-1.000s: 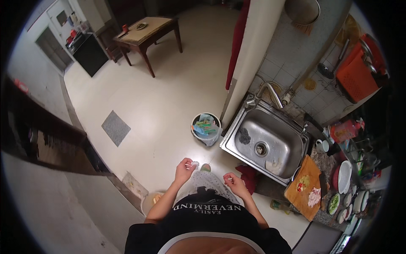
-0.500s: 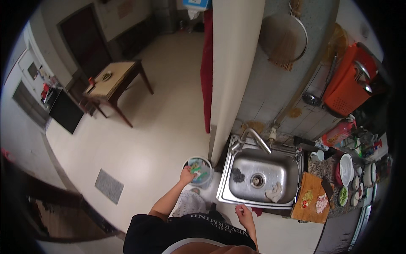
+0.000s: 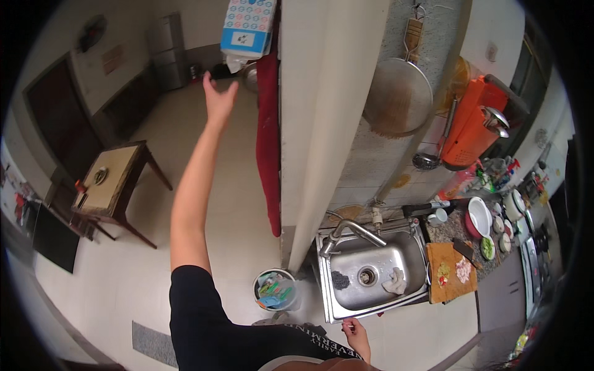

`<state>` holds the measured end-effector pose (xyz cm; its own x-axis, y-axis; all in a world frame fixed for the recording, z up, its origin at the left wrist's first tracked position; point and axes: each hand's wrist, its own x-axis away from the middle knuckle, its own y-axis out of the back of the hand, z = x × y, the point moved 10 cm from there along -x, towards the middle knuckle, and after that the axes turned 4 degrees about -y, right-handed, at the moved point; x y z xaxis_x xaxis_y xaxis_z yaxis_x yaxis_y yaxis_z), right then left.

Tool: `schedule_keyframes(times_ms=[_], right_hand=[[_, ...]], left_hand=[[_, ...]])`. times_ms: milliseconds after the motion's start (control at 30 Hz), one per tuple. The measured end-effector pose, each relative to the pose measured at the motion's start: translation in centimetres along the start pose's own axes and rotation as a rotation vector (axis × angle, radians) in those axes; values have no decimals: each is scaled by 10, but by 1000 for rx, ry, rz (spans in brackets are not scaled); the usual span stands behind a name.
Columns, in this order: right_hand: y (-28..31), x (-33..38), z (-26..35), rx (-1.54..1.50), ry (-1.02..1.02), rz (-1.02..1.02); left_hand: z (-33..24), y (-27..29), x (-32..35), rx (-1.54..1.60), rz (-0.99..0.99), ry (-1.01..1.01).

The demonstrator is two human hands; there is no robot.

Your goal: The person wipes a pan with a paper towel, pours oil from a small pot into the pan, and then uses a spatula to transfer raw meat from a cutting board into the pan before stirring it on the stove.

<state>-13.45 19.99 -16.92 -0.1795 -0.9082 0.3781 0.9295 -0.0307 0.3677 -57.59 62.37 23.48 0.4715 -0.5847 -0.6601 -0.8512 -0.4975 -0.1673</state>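
Note:
My left hand (image 3: 219, 104) is raised at the end of a stretched arm, thumb and fingers spread, with nothing in it. Just above it hangs a blue-and-white pack of tissues (image 3: 246, 31), a white tissue end (image 3: 235, 63) sticking out underneath. A small gap shows between hand and tissue. Low down, beside the front rim of the steel sink (image 3: 356, 300), my right hand (image 3: 355, 337) has its fingers curled together; what they hold, if anything, is too small to name. A grey-white cloth (image 3: 394, 282) and a dark scouring pad (image 3: 340, 280) lie in the basin.
A lined waste bin (image 3: 257, 290) with litter stands left of the sink, by the wall edge (image 3: 322, 123). Right of the sink, a wooden board (image 3: 440, 253) bears chopped food and a dark-bladed knife (image 3: 465, 248). A red curtain (image 3: 267, 148) hangs below the tissues.
My left hand has gone from over the waste bin up to just below the tissue pack, its fingers now spread. My right hand stays by the sink front. The view has shifted.

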Motion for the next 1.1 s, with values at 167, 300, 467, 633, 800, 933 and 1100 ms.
schedule_keyframes(times_ms=[167,300,467,633,800,933,1100], right_hand=[[-1,18,1,-146,-31,-130],[-9,22,-7,-154,-91,-141],[-18,16,-10,-19,-96,-91],[-13,6,9,43,-34,-136],[-7,16,-2,-42,-82,-179],[-3,20,-1,-121,-43,-166],[50,70,-40,-248,-196,-432]], left_hand=[[22,-38,-64,83,105,-135],[122,-2,1,-551,132,-45],[80,0,-9,-486,69,-45],[-7,-30,-72,-512,76,-237],[82,-37,-22,-719,207,-221],[233,116,57,-723,346,60],[243,145,153,-380,150,473]])
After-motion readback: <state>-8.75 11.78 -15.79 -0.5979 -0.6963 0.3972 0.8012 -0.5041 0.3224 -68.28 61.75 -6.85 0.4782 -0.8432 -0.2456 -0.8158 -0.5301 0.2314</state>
